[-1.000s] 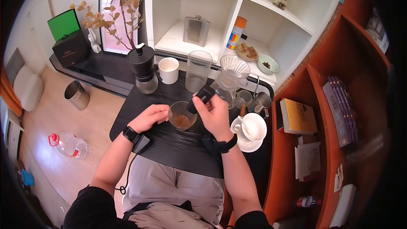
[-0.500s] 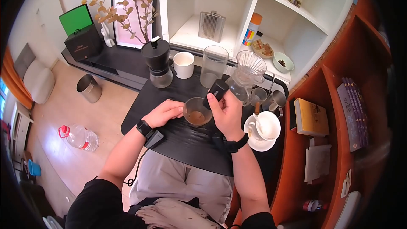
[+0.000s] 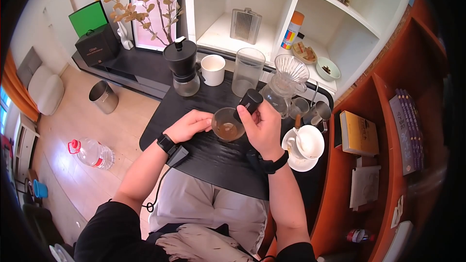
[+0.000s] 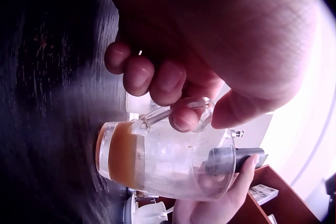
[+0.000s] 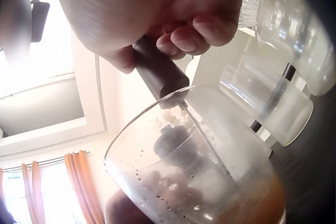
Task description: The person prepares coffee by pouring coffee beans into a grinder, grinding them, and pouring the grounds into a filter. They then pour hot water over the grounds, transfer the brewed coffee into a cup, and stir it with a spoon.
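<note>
Since a second ago our head view has swung left, sliding everything rightward. On the black table [image 3: 206, 167], our left hand [image 3: 191, 125] holds the glass cup [image 3: 221, 120] by its handle [image 4: 152, 118], our right hand [image 3: 264, 128] grasping the black whisk [image 3: 250, 101]; a tilted wand [image 5: 207, 140] could knock the glass and splash brown liquid [image 4: 122, 153].

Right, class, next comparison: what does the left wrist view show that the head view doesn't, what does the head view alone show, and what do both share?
Only the left wrist view: the clear handle of the glass cup, held by the left hand.
Only the head view: the manual coffee grinder, the metal hip flask and the plastic water bottle.
Both: the glass cup, its brown liquid, both hands, and the black handheld device in the right hand.
</note>
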### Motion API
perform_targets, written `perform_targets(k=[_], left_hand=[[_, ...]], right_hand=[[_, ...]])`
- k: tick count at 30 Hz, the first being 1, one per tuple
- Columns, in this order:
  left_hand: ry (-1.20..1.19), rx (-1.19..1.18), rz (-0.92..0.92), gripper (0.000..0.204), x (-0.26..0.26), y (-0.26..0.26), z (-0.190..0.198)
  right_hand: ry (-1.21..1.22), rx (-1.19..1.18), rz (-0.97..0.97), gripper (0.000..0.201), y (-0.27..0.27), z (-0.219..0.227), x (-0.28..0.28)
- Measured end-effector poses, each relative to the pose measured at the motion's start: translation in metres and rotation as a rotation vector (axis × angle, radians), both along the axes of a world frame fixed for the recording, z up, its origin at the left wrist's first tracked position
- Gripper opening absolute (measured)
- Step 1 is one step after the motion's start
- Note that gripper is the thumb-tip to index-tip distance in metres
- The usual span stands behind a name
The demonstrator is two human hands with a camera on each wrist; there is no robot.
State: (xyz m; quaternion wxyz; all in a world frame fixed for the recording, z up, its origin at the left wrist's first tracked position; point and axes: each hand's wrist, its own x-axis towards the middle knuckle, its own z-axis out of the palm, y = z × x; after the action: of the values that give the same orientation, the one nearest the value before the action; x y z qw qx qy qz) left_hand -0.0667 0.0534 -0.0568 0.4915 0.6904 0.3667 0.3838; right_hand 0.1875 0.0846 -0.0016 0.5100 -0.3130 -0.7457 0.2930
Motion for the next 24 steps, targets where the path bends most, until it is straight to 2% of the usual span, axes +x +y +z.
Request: perform_targets(k=[3,5,6,7,9,13,14,15,17,18,21,22,24], left_hand=[[0.017,0.025,-0.008,0.039,-0.001,0.001,0.000],[0.022,0.008,0.003,0.038,0.000,-0.001,0.002],[0.022,0.007,0.002,0.038,0.001,-0.001,0.002],[0.023,0.010,0.004,0.038,0.001,-0.001,0.003],[0.023,0.013,0.010,0.038,0.000,-0.001,0.003],[0.023,0.019,-0.001,0.038,0.001,-0.001,0.003],[0.020,0.012,0.006,0.038,0.001,-0.002,0.004],[0.020,0.012,0.009,0.038,0.001,-0.001,0.003],[0.029,0.031,-0.009,0.038,-0.001,0.000,0.002],[0.029,0.030,-0.009,0.038,-0.001,0.000,0.002],[0.025,0.011,-0.003,0.038,-0.001,0.000,0.000],[0.025,0.007,-0.004,0.038,-0.001,0.001,0.000],[0.026,0.002,0.000,0.037,-0.001,0.000,0.001]], right_hand=[[0.075,0.058,0.046,0.025,-0.003,0.008,-0.003],[0.070,-0.043,0.061,0.024,-0.001,0.002,-0.001],[0.006,-0.044,-0.040,0.023,-0.002,0.004,0.001],[0.005,-0.044,-0.040,0.023,0.000,0.002,0.000],[0.093,-0.046,-0.065,0.023,0.004,-0.003,-0.002],[0.063,-0.116,-0.009,0.023,0.003,-0.002,0.002],[0.019,-0.080,-0.100,0.024,0.004,-0.004,0.001],[0.018,-0.079,-0.097,0.024,0.004,-0.004,0.001],[0.017,0.083,-0.133,0.025,0.003,-0.004,-0.002],[0.048,0.063,-0.048,0.026,0.002,-0.004,-0.003],[-0.020,0.044,-0.091,0.027,-0.003,0.002,0.001],[-0.073,0.079,-0.171,0.027,-0.002,0.001,0.001],[-0.046,0.134,-0.137,0.028,0.000,0.001,-0.001]])
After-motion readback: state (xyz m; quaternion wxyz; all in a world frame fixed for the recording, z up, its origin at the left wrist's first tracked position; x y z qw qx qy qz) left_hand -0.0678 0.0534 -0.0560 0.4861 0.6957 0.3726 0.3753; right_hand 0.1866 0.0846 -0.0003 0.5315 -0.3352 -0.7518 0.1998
